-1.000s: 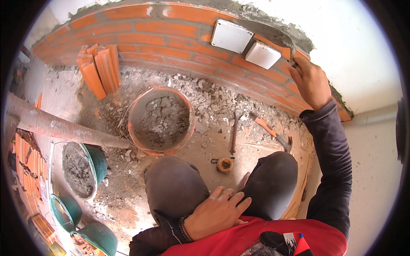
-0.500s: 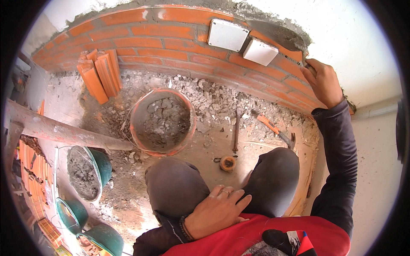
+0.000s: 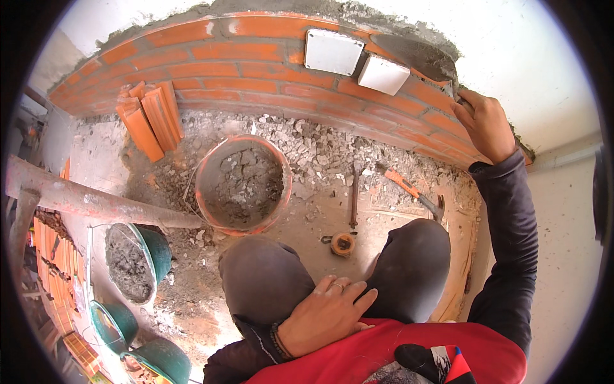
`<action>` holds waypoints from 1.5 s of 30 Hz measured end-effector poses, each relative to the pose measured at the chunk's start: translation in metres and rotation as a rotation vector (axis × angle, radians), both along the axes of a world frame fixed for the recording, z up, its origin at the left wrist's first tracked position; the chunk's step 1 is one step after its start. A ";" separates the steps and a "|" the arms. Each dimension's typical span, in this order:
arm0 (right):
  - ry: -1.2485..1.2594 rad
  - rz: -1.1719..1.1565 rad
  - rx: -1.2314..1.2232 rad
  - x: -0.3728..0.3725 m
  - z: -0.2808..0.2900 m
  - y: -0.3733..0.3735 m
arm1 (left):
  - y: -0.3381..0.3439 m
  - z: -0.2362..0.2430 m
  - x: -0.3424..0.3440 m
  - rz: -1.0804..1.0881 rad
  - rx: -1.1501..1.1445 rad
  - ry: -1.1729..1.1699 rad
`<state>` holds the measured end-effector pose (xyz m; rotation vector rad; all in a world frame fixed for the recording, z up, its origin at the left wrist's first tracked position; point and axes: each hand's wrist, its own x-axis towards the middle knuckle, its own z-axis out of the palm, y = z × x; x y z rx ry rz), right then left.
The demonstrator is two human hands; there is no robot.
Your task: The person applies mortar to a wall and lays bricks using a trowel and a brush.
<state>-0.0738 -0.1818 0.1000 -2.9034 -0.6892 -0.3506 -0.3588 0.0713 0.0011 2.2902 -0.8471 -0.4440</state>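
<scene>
My right hand [image 3: 486, 125] is closed round the handle of a trowel [image 3: 412, 56] at the upper right. The trowel's mortar-smeared blade lies along the top of the brick wall [image 3: 256, 51], by the grey mortar band under the white plaster. Just left of the blade, two white boxes [image 3: 334, 52] are set in the brickwork. My left hand [image 3: 329, 317] rests in my lap against my left thigh, holding nothing, its fingers apart.
Before me stands a bucket of mortar [image 3: 246, 182], with a leaning stack of bricks [image 3: 150, 118] behind it. A hammer [image 3: 412, 189], a metal bar [image 3: 354, 195] and a tape measure [image 3: 343, 244] lie on the floor. Green buckets [image 3: 157, 253] and a thick pole [image 3: 109, 198] are at left.
The trowel blade has shifted and tilted slightly along the top of the wall, with my right hand still round its handle. My left hand stays in place; the whole view has moved a little.
</scene>
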 end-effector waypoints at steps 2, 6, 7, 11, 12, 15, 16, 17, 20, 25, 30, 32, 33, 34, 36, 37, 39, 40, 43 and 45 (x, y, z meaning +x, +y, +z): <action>-0.024 0.054 -0.002 0.000 -0.001 0.000 | 0.001 0.000 -0.001 -0.002 0.002 -0.008; -0.021 0.086 -0.083 0.006 -0.004 0.004 | 0.000 -0.002 0.000 -0.034 -0.024 -0.010; -0.014 0.051 -0.081 0.007 -0.003 0.002 | -0.001 -0.003 -0.001 -0.034 -0.029 -0.014; 0.020 -0.022 -0.068 0.002 0.008 0.004 | 0.000 -0.003 -0.003 -0.010 -0.028 -0.035; 0.029 -0.030 -0.068 -0.002 0.011 0.004 | 0.001 -0.004 -0.004 -0.006 -0.027 -0.041; -0.037 0.064 0.044 -0.007 0.007 -0.006 | 0.002 -0.002 -0.002 -0.024 -0.021 -0.043; -0.046 0.043 -0.013 -0.005 0.006 -0.009 | 0.001 -0.002 -0.001 -0.029 -0.022 -0.047; -0.050 0.019 -0.067 -0.001 0.005 -0.010 | 0.002 -0.003 -0.001 -0.037 -0.022 -0.045; -0.111 -0.013 -0.066 -0.007 -0.002 -0.017 | 0.000 0.000 0.001 -0.047 -0.034 -0.011; -0.025 0.010 0.170 -0.037 -0.035 -0.018 | -0.001 0.000 0.002 -0.038 0.011 -0.027; 0.284 0.074 0.307 -0.040 -0.096 -0.020 | -0.010 0.002 0.012 -0.055 0.065 0.045; 0.376 0.079 0.343 -0.043 -0.121 -0.024 | -0.013 0.004 0.019 -0.036 0.052 0.092; 0.427 0.090 0.363 -0.047 -0.134 -0.027 | -0.014 0.007 0.022 -0.023 0.048 0.111; 0.478 0.100 0.382 -0.052 -0.148 -0.031 | -0.015 0.011 0.029 0.002 -0.004 0.113; 0.437 0.190 0.450 -0.062 -0.189 -0.043 | -0.012 0.023 0.047 0.065 -0.101 0.114; 0.413 0.232 0.480 -0.070 -0.205 -0.052 | -0.009 0.031 0.063 0.112 -0.113 0.052; 0.594 0.075 0.616 -0.090 -0.222 -0.054 | -0.005 0.042 0.102 0.270 -0.113 -0.102; 0.679 -0.013 0.679 -0.100 -0.228 -0.060 | -0.010 0.042 0.130 0.360 -0.108 -0.203; 0.829 -0.162 0.753 -0.121 -0.245 -0.078 | -0.011 0.002 0.232 0.550 0.083 -0.530; 0.837 -0.210 0.874 -0.136 -0.257 -0.086 | -0.026 -0.009 0.283 0.641 0.194 -0.695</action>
